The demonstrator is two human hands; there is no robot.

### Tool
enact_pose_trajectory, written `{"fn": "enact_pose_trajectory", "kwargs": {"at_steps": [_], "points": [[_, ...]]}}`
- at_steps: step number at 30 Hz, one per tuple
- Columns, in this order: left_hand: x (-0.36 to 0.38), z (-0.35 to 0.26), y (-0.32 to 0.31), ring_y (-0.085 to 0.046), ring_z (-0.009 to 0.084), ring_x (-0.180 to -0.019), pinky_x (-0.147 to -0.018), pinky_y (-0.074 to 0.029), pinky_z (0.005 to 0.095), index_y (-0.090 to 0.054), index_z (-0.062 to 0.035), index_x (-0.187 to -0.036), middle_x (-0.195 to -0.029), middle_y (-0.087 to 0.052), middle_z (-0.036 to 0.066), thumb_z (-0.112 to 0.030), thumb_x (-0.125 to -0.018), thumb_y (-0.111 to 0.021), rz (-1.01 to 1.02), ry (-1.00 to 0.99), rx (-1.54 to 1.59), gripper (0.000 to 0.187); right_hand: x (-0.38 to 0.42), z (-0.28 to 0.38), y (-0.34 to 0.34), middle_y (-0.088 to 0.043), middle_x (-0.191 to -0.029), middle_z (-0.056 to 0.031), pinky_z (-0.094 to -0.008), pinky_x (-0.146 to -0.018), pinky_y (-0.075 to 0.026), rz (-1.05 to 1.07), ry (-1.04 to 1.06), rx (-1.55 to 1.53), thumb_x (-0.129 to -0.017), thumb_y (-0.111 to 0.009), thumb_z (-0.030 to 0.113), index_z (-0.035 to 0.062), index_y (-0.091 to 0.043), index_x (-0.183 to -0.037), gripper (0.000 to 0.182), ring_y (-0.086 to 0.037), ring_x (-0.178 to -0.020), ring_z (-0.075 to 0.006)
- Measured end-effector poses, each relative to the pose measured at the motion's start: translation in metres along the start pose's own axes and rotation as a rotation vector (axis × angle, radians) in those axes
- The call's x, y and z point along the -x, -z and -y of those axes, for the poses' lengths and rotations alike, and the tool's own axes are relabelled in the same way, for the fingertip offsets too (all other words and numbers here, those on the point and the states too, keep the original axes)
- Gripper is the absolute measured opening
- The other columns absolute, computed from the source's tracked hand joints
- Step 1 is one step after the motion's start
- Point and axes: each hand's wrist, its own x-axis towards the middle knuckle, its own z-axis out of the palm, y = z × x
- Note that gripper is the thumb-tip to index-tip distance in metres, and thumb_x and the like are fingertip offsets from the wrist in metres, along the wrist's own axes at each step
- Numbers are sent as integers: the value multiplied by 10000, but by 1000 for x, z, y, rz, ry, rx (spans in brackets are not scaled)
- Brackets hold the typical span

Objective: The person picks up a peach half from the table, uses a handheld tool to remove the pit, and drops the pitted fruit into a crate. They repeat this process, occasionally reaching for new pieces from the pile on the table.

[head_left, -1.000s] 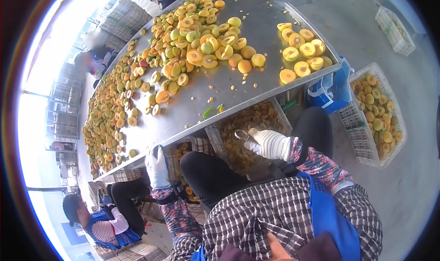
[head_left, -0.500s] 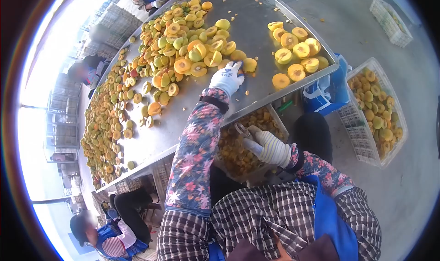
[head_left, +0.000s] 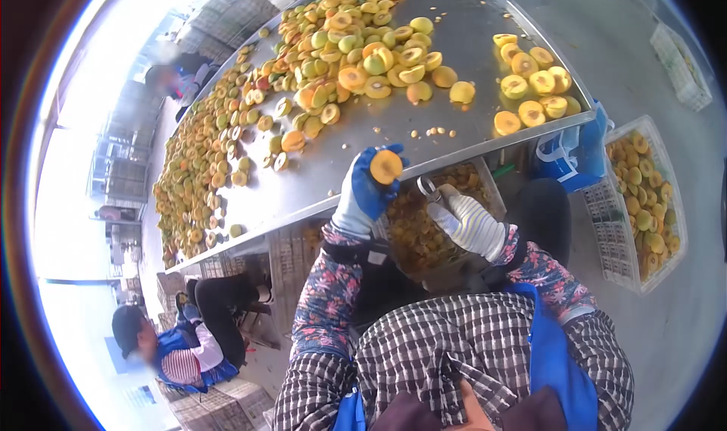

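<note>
My left hand (head_left: 359,195), in a white glove with a blue coated palm, holds a yellow-orange peach half (head_left: 386,167), cut face up, just over the table's front edge. My right hand (head_left: 471,225), in a striped knit glove, is closed around a small metal tool with a loop-shaped end (head_left: 426,186). The loop points toward the fruit and is apart from it. Beneath both hands, a crate (head_left: 494,192) contains many fruit pieces. On the metal table (head_left: 447,145) lies a large heap of halved peaches (head_left: 341,60).
Several cut halves (head_left: 530,113) sit in the table's right corner by its raised rim. A blue bag (head_left: 572,158) hangs below that corner. To the right, a white crate (head_left: 606,238) of fruit stands on the floor. A seated co-worker (head_left: 189,351) is at lower left.
My left hand has drawn back from the heap to the table's front edge, now with a peach half in it. My right hand still grips the tool. The view has shifted slightly.
</note>
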Motion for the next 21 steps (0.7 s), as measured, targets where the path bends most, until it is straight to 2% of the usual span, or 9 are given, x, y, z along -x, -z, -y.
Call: {"fn": "enact_pose_trajectory", "kwargs": {"at_steps": [2, 5, 7, 8, 12, 15, 18, 20, 21], "points": [[23, 14, 0, -645, 213, -825, -488, -457, 225, -536, -15, -1262, -1086, -657, 134, -372, -1009, -394, -99, -51, 29, 460, 2, 6, -7, -611, -731, -221, -457, -628, -453, -8, 48, 169, -964, -561, 316, -7, -531, -1049, 335, -613, -699, -399], [41, 35, 10, -646, 235, -981, -599, -519, 261, -517, -12, -1269, -1145, -642, 139, -333, -1020, -397, 104, -71, 66, 424, 2, 17, -24, -610, -673, -222, -486, -562, -455, -38, 120, 454, -948, -580, 305, -33, -531, -1043, 355, -610, -631, -413], [50, 45, -8, -635, 239, -1010, -772, -541, 316, -523, 5, -1241, -1168, -630, 142, -321, -1020, -414, 14, -433, -397, 408, 2, 25, -31, -611, -652, -224, -490, -537, -468, -35, 170, 511, -933, -598, 296, -55, -526, -1044, 375, -618, -598, -403], [58, 41, -17, -633, 240, -978, -896, -510, 354, -542, 15, -1197, -1148, -628, 140, -327, -1019, -425, -14, -299, -167, 402, 3, 28, -35, -616, -660, -227, -487, -538, -475, -20, 135, 580, -930, -601, 298, -54, -526, -1041, 377, -624, -606, -401], [63, 42, -22, -631, 173, -900, -839, -505, 292, -614, -15, -1147, -1083, -646, 89, -335, -1039, -374, -58, -260, -24, 414, 7, 27, -43, -621, -652, -225, -480, -529, -487, 9, 120, 646, -923, -606, 305, -47, -523, -1026, 376, -633, -606, -398], [66, 43, -16, -629, 155, -887, -821, -507, 279, -640, -11, -1105, -1016, -665, 73, -373, -1047, -351, -72, -319, -226, 466, 7, 26, -39, -616, -634, -213, -480, -519, -486, 73, 164, 710, -925, -598, 304, -46, -516, -1023, 373, -627, -588, -398], [70, 40, -16, -637, 171, -833, -758, -517, 284, -634, 9, -1053, -945, -676, 80, -416, -1027, -382, -130, -237, -374, 494, 7, 25, -34, -614, -649, -222, -468, -523, -487, 163, 184, 774, -934, -583, 304, -45, -513, -1029, 369, -631, -604, -392], [72, 37, -19, -626, 135, -823, -771, -506, 266, -672, 7, -1013, -922, -694, 71, -458, -1049, -303, -112, -281, -565, 594, 9, 18, -36, -615, -674, -238, -455, -531, -489, 200, 179, 765, -941, -572, 305, -44, -514, -1035, 366, -639, -631, -387], [72, 37, -17, -626, 135, -823, -771, -506, 266, -672, 7, -1013, -922, -694, 71, -458, -1049, -303, -111, -279, -565, 594, 8, 12, -41, -626, -690, -216, -435, -542, -490, 182, 196, 592, -953, -565, 328, -32, -519, -1050, 375, -647, -639, -361]]}}
